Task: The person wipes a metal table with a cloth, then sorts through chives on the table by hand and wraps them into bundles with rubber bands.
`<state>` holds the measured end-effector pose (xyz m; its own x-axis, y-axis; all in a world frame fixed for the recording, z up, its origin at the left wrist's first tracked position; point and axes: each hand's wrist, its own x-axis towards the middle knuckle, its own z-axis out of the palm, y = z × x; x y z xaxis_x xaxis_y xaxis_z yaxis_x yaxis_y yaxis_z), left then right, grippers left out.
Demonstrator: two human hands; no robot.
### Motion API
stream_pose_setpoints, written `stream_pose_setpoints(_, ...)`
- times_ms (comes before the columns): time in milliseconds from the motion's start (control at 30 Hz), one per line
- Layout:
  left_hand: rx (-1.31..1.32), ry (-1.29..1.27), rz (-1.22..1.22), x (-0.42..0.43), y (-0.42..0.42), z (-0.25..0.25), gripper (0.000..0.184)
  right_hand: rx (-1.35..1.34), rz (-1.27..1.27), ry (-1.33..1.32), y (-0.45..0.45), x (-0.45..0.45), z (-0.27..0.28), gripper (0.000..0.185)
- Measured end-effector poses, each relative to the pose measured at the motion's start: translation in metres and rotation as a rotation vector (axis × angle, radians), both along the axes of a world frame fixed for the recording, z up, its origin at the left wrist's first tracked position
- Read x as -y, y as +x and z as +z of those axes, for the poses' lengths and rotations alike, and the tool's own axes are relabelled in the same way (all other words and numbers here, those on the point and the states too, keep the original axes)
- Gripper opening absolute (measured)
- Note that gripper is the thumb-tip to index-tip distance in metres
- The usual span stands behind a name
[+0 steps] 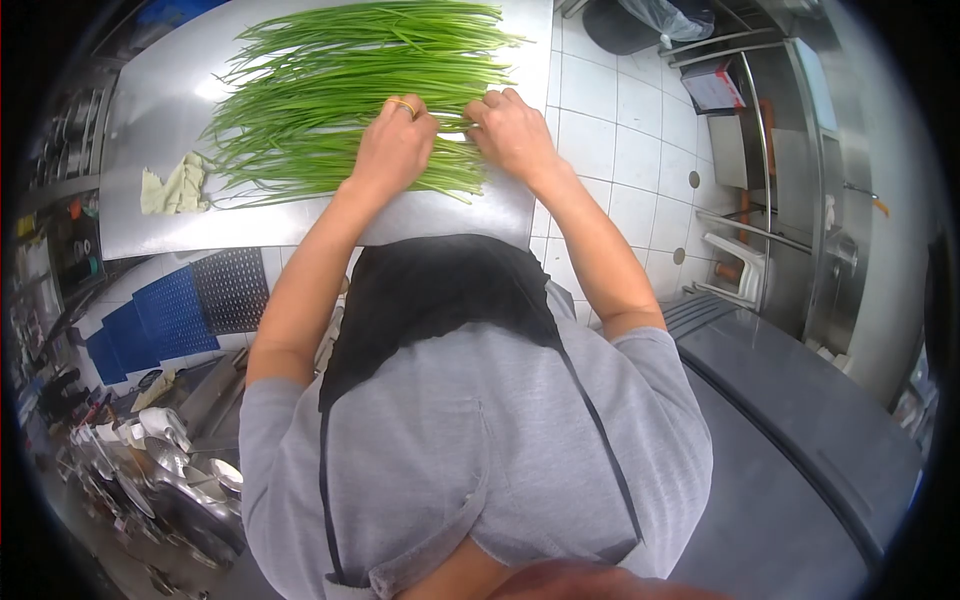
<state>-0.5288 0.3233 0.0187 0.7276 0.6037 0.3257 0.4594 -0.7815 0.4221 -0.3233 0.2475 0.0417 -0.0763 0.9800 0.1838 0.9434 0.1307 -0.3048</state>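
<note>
Long green chives [370, 60] lie side by side in loose rows across a steel table [310, 222], their pale stem ends toward the right. My left hand [393, 145], with a thin yellow band round one finger, is closed with its fingers curled down into the nearer rows. Just to its right, my right hand [513, 135] pinches at the stem ends of the chives. The fingertips of both hands are partly hidden, so how many stalks they grip cannot be seen. A crumpled pale cloth [176, 186] rests on the table left of the leaf tips.
White floor tiles [590, 145] run right of the table, with a dark bin [615, 28] at its far corner. Metal shelving [765, 150] stands further right. Blue perforated mats [175, 310] and metal kitchenware [165, 455] are at the left. A grey cabinet top [790, 400] is at lower right.
</note>
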Motion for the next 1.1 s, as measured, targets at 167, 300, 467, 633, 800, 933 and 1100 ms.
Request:
stream_pose_setpoints(167,0.049,-0.021,0.004,0.001,-0.001,-0.003,0.014,0.043,0.019,-0.094,-0.001,-0.002,-0.004,0.013)
stream_pose_setpoints(300,0.054,-0.032,-0.004,0.001,-0.001,0.002,0.021,0.067,0.022,-0.106,-0.002,-0.003,0.001,0.014)
stream_pose_setpoints(467,-0.015,-0.081,-0.036,0.002,-0.001,0.011,0.024,0.104,0.02,-0.06,-0.006,0.0,0.0,0.009)
stream_pose_setpoints(633,-0.067,-0.05,-0.104,0.004,-0.005,0.009,0.026,-0.111,0.003,-0.178,-0.006,0.015,0.006,0.005)
stream_pose_setpoints(800,-0.091,-0.075,-0.235,0.012,-0.016,0.023,0.057,-0.13,-0.012,-0.108,-0.004,0.026,0.005,0.008)
stream_pose_setpoints(933,-0.119,-0.003,-0.247,0.016,-0.025,0.012,0.075,-0.126,-0.014,-0.08,-0.009,0.038,0.006,0.026)
stream_pose_setpoints(1100,-0.091,0.035,-0.189,0.019,-0.023,0.0,0.068,-0.062,-0.001,-0.001,-0.026,0.057,0.004,0.043)
